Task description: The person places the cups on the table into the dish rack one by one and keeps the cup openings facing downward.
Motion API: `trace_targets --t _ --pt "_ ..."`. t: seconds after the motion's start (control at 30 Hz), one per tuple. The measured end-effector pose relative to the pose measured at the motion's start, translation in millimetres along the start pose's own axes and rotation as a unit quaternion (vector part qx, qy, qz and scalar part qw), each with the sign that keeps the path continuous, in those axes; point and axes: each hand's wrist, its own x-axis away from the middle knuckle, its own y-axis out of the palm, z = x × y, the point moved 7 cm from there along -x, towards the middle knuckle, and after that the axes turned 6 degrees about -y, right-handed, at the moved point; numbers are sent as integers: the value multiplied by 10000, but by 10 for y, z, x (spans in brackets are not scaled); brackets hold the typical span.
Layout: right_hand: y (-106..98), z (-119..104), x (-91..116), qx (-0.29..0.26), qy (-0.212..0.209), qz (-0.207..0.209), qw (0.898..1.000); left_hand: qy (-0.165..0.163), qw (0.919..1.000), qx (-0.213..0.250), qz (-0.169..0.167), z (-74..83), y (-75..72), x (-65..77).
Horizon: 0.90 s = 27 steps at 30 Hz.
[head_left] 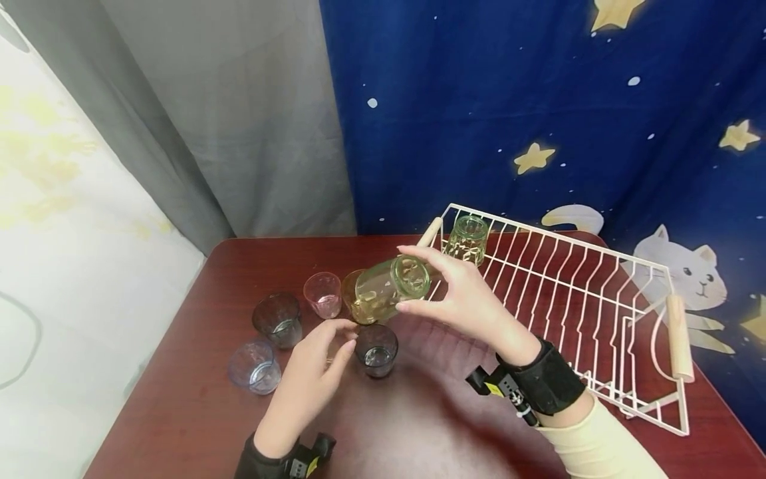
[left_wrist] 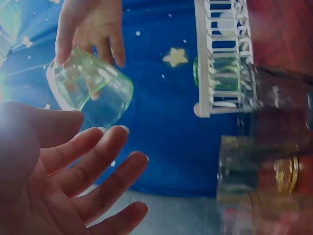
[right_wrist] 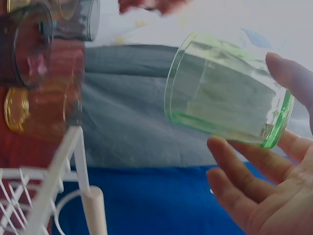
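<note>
Green glass (head_left: 383, 285) is tipped sideways over the red table (head_left: 179, 399).
The right hand (head_left: 463, 293) pinches its bottom end between thumb and fingers; the left hand (head_left: 314, 362) is close by, fingers softly bent, holding nothing.

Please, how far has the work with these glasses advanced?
It looks early, if all belong in the white rack. Done, it seems: one green glass stands in it. In hand: the right hand holds a second green glass, tilted; the left hand is close by, holding nothing. Probably left: a pink glass, an amber glass, a blue glass and two dark glasses on the table.
</note>
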Motion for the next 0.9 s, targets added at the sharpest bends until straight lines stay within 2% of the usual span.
trace_targets --t 0.1,0.33,0.57,0.7,0.9 --pt "-98 32 -31 295 187 67 9994 60 9993 -349 120 -61 -26 33" --pt "-311 184 -93 544 851 185 9947 216 9939 -920 574 -235 -152 103" --pt "-464 290 -147 997 1061 314 9889 190 9882 -1243 878 -436 -318 194" --pt "-549 355 -166 1131 1120 518 9859 147 9866 -1339 918 -532 -367 247" --pt "-693 523 -129 1327 1532 729 9765 -239 9850 -1559 701 -658 -365 322"
